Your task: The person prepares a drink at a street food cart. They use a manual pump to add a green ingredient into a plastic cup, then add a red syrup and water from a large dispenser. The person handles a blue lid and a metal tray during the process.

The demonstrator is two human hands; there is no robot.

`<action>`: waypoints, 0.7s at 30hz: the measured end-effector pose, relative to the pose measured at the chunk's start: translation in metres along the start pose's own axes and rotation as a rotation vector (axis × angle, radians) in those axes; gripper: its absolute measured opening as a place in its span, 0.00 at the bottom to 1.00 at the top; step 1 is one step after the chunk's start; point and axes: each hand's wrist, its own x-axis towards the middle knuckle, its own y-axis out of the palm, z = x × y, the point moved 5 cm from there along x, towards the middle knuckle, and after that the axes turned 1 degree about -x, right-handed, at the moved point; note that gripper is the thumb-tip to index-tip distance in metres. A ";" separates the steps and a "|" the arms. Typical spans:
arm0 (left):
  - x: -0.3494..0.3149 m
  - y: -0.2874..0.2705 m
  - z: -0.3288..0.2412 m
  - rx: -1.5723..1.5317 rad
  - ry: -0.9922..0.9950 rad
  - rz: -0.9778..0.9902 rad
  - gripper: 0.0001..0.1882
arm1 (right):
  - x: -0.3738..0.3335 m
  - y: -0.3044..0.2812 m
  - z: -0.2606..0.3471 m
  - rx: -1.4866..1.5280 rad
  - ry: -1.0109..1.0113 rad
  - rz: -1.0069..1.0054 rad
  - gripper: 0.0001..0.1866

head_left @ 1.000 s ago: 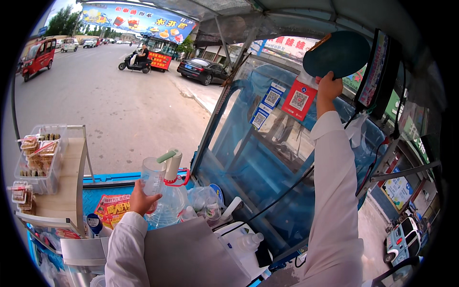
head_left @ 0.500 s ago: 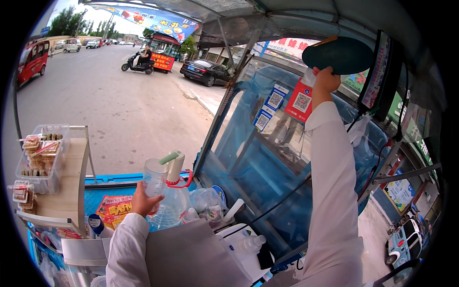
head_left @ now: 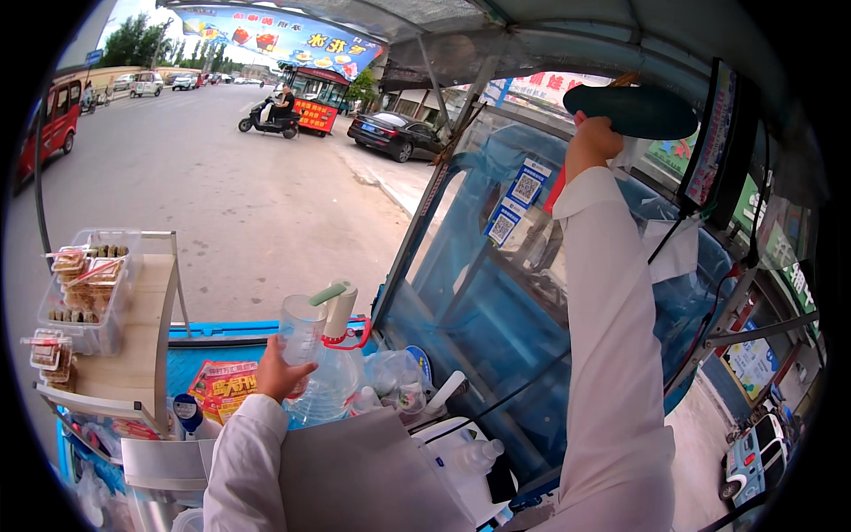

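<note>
Blue table (head_left: 182, 362) under an open-sided stall canopy (head_left: 585, 31), grey sheet-like panel (head_left: 368, 470) nearest the person. Clear plastic sheeting (head_left: 479, 328) closes off the right side; road (head_left: 204, 204) ahead with a scooter rider (head_left: 273, 115) and a parked black car (head_left: 396, 133). Wood-topped shelf (head_left: 140, 350) at left carries a clear box (head_left: 87, 339) of packed snacks. Red-yellow leaflets (head_left: 220, 383) on the table near the left hand (head_left: 282, 368).

Left hand: wrapped around a clear measuring cup (head_left: 304, 321), thumb on the right side, cup upright, rim above the fingers. Cup sits just left of a big clear bottle (head_left: 330, 383); the green spout of its pump (head_left: 340, 310) reaches the cup's rim. Right hand (head_left: 596, 140): raised high, gripping a dark green disc (head_left: 643, 112) by its near edge; disc extends up and right of the hand.
</note>
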 end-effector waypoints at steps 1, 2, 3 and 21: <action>0.000 0.000 0.000 0.001 -0.008 0.001 0.46 | -0.002 0.000 -0.001 0.014 0.034 -0.012 0.16; -0.001 -0.001 -0.001 0.004 -0.017 -0.001 0.46 | -0.008 0.000 -0.003 0.024 0.073 -0.038 0.16; -0.001 -0.002 0.000 0.007 -0.026 -0.003 0.46 | -0.015 0.000 -0.006 0.033 0.113 -0.064 0.16; 0.001 0.006 0.006 0.007 0.008 0.030 0.49 | -0.032 -0.052 0.015 -0.085 -0.098 0.302 0.14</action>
